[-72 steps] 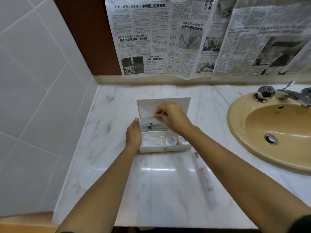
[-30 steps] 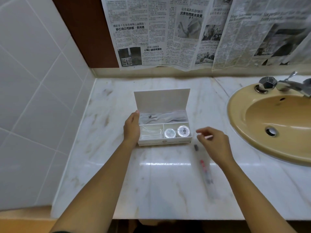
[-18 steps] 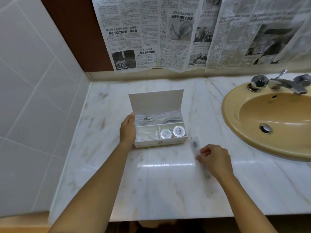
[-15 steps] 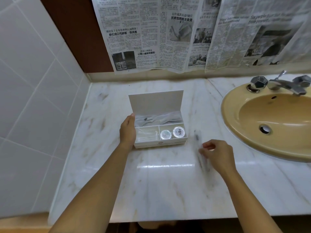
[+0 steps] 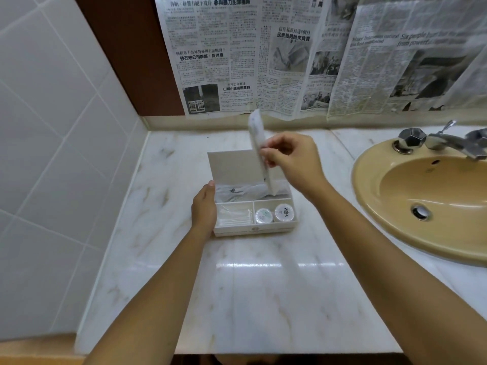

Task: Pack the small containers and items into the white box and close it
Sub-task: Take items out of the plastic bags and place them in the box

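Marble bench (image 5: pixel 263 299) is carrying the white box (image 5: pixel 254 229), which is sitting open with its lid (image 5: pixel 232 165) standing up at the back. Left hand (image 5: pixel 204 209) is laid flat, fingers extended, against the box's left wall, so the box is being steadied rather than gripped. Right hand (image 5: pixel 292 160) is closed in a pinch on a long sachet (image 5: pixel 259 151), which is being held nearly upright, its lower end dipping into the rear compartment where other wrapped items (image 5: pixel 237 192) are already lying. Cotton swabs (image 5: pixel 233 217) are filling the front left cell, and two small round containers (image 5: pixel 274 213) the front right. Packing of a last long item seems to be in hand. Next, the sachet is probably to be tilted flat along the rear compartment and released before the lid is folded down.
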{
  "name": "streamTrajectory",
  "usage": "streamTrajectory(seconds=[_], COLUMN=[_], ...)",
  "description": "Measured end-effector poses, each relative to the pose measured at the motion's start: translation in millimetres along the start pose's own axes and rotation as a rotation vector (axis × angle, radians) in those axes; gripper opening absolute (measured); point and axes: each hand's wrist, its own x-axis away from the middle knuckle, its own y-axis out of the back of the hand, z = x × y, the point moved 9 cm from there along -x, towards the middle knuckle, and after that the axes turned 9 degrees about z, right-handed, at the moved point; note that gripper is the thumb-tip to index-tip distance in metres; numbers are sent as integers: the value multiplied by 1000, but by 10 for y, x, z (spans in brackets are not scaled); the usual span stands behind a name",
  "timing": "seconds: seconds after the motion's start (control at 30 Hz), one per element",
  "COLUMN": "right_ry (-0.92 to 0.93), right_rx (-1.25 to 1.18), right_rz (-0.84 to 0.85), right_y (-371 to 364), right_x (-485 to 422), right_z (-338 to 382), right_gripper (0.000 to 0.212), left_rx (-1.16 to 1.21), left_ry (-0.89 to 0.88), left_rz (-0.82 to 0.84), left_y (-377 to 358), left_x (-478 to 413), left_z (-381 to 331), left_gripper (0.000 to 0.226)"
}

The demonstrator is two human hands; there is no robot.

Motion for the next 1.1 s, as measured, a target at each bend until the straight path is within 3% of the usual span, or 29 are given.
streamTrajectory(seconds=[0.3, 0.5, 0.73, 0.93, 1.1], right_ry=[35, 23, -11, -103, -151], right_rx=[633, 781, 1015, 991, 872], right_rz=[415, 481, 673, 714, 633], right_y=[-865, -1074, -1322, -1323, -1191], right_x=[-7, -38, -147, -186, -130], right_z=[-500, -658, -751, -822, -877], right_gripper=[5, 9, 17, 20, 29], left_rx=[18, 38, 36, 33, -2], left_ry=[36, 39, 39, 36, 50], left_rz=[-32, -29, -10, -17, -16], left_y=[0, 2, -10, -13, -9], left_x=[36, 20, 26, 58, 68], left_z=[-22, -1, 10, -45, -64], left_gripper=[40, 43, 69, 48, 48])
